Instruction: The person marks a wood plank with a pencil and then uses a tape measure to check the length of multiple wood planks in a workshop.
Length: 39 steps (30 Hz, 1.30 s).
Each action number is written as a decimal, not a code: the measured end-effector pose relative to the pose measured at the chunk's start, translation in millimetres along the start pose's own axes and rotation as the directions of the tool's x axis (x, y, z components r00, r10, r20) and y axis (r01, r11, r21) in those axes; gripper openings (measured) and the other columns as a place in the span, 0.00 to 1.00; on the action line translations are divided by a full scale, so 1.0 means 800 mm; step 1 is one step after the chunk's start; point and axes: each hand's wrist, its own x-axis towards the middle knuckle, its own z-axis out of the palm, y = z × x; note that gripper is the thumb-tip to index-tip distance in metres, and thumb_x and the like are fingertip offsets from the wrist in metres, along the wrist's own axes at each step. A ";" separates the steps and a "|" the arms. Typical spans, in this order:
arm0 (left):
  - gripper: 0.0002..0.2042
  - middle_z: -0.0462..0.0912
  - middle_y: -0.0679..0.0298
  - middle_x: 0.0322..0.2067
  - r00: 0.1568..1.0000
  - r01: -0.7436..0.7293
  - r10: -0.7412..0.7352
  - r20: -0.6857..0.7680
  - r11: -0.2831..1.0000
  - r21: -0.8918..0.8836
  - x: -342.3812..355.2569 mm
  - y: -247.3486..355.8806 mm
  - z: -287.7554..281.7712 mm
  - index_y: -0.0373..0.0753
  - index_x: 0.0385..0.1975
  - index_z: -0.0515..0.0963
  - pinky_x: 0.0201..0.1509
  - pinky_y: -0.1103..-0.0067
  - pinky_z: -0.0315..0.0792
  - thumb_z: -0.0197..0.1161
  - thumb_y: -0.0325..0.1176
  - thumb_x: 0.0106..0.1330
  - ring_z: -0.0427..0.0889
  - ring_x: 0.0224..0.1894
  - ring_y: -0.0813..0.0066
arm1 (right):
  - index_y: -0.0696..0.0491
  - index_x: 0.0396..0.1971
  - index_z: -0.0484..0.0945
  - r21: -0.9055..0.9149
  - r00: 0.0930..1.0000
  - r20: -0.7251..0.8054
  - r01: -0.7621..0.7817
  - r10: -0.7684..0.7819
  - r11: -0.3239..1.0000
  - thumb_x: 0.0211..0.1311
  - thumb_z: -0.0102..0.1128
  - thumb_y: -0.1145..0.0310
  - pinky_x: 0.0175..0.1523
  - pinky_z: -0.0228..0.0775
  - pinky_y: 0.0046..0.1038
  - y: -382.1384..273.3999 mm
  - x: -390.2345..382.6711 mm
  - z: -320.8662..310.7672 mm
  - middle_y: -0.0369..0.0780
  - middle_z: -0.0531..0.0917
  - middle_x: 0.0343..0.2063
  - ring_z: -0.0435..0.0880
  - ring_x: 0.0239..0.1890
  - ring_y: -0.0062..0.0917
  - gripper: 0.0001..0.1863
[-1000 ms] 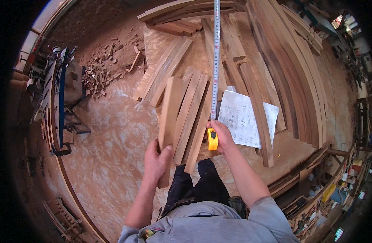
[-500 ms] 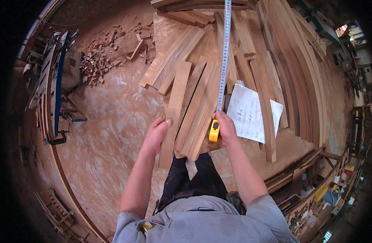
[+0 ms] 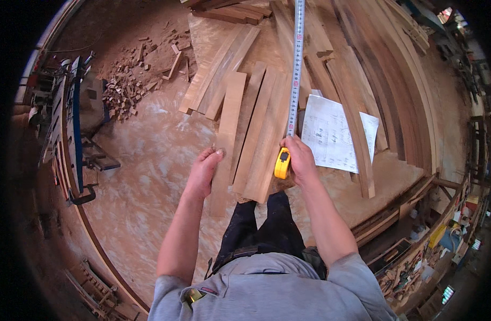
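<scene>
My left hand is closed on the edge of a flat wooden board, its thumb on the top face. My right hand holds a yellow tape measure, thumb near the mouth of the case. The tape's white blade is pulled out far and runs away from me past the top of the picture. Between my hands several more boards lie side by side on the table. Right of the blade, a sheet of paper with handwriting lies partly beneath a narrow wood strip.
Longer planks are stacked along the table's right side. More boards lie at the far left of it. Wood offcuts are heaped on the dusty floor beside a blue-edged machine. A cluttered shelf stands at lower right.
The view has shifted slightly, and the boards sit a little higher in it. My left hand still grips the board and my right the tape measure; the blade stays extended.
</scene>
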 end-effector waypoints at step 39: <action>0.23 0.74 0.48 0.53 0.665 -0.745 0.481 0.572 0.482 0.460 -0.083 -0.026 0.076 0.33 0.54 0.73 0.63 0.64 0.66 0.64 0.31 0.58 0.71 0.59 0.49 | 0.52 0.31 0.76 0.041 0.988 -0.092 -0.122 0.125 0.992 0.71 0.51 0.56 0.35 0.72 0.27 -0.063 -0.134 -0.014 0.37 0.78 0.29 0.78 0.30 0.24 0.15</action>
